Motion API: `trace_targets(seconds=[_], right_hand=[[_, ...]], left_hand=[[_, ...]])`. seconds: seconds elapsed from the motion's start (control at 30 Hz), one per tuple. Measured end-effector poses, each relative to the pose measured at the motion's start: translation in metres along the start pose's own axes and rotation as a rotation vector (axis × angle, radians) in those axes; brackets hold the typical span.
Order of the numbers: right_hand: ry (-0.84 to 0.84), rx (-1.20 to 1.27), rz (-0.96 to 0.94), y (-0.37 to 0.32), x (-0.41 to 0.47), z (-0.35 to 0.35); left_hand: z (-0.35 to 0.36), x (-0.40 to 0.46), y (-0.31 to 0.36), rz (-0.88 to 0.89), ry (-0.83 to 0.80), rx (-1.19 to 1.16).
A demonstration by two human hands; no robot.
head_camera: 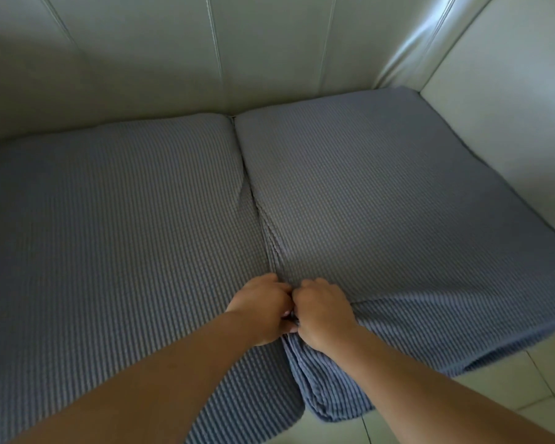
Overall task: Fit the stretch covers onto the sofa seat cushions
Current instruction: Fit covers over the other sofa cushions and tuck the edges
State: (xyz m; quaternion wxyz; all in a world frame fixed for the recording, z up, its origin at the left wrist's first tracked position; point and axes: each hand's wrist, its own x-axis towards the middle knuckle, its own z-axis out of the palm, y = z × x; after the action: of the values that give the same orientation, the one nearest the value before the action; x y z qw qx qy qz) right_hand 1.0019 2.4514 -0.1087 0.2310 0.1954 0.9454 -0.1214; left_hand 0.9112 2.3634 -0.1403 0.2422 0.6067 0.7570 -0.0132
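Two seat cushions lie side by side on the sofa, both in blue-grey ribbed stretch covers. The left cushion [109, 225] looks smooth on top. The right cushion [382, 193] has loose cover fabric [330, 395] bunched and hanging at its front left corner. My left hand [260, 307] and my right hand [322, 310] meet at the front of the gap between the cushions. The fingers of both are curled into the right cover's fabric there, with the fingertips hidden in the folds.
The cream leather backrest [205, 59] rises behind the cushions and a cream armrest [510, 129] borders the right cushion. Pale floor tiles [526, 386] show at the lower right, in front of the sofa.
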Motion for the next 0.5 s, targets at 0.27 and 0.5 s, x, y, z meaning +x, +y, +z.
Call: trace_targets(seconds=[0.27,0.5], right_hand=[[0.331,0.123,-0.076,0.010,-0.026,0.011],[0.202,0.114,0.016,0.006,-0.034,0.025]], left_hand=[[-0.027,0.001,-0.003,-0.149,0.026,-0.136],[-0.021,0.008,-0.013,-0.107,-0.016,-0.023]])
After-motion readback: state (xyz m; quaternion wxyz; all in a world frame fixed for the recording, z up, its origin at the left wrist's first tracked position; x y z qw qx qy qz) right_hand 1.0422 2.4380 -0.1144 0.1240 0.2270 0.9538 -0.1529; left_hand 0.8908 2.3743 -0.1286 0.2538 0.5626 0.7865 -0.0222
